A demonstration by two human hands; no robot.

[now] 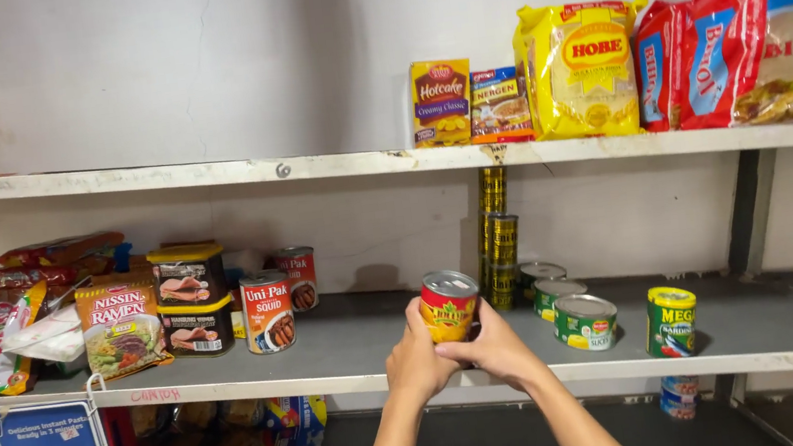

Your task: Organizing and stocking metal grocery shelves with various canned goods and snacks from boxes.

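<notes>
1. A short red and yellow can (448, 305) is held above the front edge of the grey middle shelf (371, 342), in front of a stack of gold cans (498, 238).
2. The can's long axis is tilted, with its silver lid turned up and slightly toward the right; its label is faced toward the camera.
3. The left hand (416, 360) is wrapped around the can's lower left side, fingers closed on it.
4. The right hand (494, 347) is closed on the can's lower right side, the thumb laid across the front beneath the label.
5. Just right of the hands, three low green cans (585, 320) are seen in a row on the shelf, lids up, and a taller green and yellow can (672, 321) is stood upright farther right.
6. To the left, a red squid can (269, 313) is stood upright beside two stacked rectangular meat tins (191, 300) and a ramen packet (120, 329).
7. On the upper shelf (209, 173), boxes and noodle bags (584, 69) are kept upright.
</notes>
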